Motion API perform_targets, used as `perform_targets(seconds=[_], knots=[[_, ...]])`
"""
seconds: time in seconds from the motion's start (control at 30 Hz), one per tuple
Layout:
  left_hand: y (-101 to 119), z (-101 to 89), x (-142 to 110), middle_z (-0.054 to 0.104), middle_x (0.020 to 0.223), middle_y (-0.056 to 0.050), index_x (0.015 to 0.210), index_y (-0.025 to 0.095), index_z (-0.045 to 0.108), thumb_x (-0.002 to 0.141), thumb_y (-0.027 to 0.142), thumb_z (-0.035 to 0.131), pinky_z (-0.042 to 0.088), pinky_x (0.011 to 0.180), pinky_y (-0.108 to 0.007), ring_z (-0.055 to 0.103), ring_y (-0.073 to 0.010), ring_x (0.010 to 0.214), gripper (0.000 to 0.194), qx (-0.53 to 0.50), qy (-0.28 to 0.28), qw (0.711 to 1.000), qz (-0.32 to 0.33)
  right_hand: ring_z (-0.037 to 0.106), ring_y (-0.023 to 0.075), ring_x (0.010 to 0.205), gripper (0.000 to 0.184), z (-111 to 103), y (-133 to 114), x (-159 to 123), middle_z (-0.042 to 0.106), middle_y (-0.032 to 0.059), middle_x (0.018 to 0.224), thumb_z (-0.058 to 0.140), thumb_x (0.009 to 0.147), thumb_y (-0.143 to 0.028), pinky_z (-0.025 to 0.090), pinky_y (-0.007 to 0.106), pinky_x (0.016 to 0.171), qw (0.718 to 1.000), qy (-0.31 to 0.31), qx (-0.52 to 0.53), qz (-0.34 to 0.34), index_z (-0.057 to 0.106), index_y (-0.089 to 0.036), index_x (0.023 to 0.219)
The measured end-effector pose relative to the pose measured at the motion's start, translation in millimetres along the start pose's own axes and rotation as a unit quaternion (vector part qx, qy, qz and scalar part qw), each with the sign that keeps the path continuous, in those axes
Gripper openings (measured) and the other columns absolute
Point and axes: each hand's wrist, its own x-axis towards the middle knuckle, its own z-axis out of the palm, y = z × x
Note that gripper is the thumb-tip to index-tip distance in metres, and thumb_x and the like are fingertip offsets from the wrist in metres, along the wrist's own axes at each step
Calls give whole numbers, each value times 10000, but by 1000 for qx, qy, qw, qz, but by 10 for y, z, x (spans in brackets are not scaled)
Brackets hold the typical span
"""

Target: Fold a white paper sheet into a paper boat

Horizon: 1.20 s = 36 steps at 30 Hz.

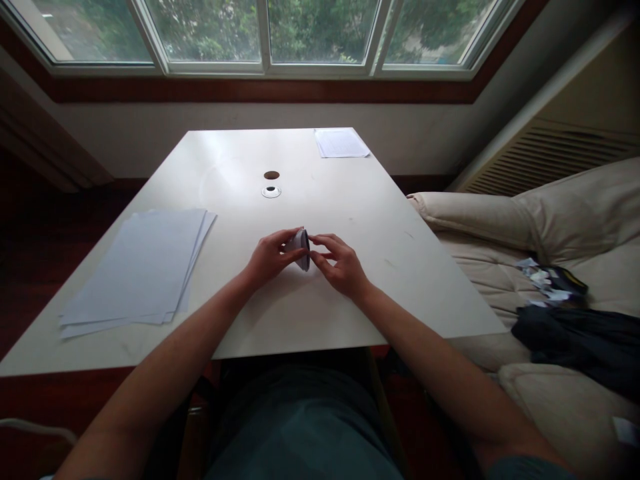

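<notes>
L hand [270,259], R [340,265]: prob. folded paper [301,248]

Soft daylight from the window [210,33] leaves the room's corners dim.

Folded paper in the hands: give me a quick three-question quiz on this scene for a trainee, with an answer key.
1. True or false: the left hand and the right hand both touch the folded paper.
2. Multiple choice: in the head view, where does the large stack of paper sheets lie on the white table? A) left side B) right side C) far right corner
3. Short answer: what lies at the table's far edge, towards the right?

Key: 1) True. 2) A. 3) A few loose paper sheets.
</notes>
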Motion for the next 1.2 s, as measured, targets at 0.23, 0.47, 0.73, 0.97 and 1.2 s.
perform_targets(seconds=[0.23,0.47,0.73,0.97,1.2], knots=[[129,-2,-13,652,1039,-73,1303,195,632,941,347,538,513,774,-254,619,-153,892,403,5,-44,998,34,646,263,1128,389,26,99,5,643,87,1258,604,890,-370,642,366,734,997,-29,52,55,582,-264,1263],[35,17,8,612,1119,-84,1337,232,593,901,295,569,537,747,-264,631,-162,922,441,10,-53,998,12,684,246,1036,549,66,201,12,645,77,1210,665,822,-326,642,369,715,993,-7,88,81,500,-290,1344],[51,-26,14,714,857,-62,1046,152,702,845,412,660,505,607,-244,636,-138,664,331,-16,-44,997,-60,684,200,884,315,44,204,1,663,19,928,620,827,-328,645,382,711,987,-7,130,97,577,-246,1128],[118,-61,14,683,728,-25,927,166,714,883,456,595,482,583,-232,597,-124,624,317,-29,13,998,-60,660,191,846,214,8,169,14,678,28,944,618,844,-319,602,345,711,998,16,-7,66,612,-235,1041],[138,-121,22,654,706,-21,993,153,716,871,326,555,436,537,-220,567,-122,614,266,-95,-45,989,-104,640,203,957,220,-4,165,30,667,42,1078,563,868,-234,566,347,758,998,15,-58,12,622,-254,1079]])
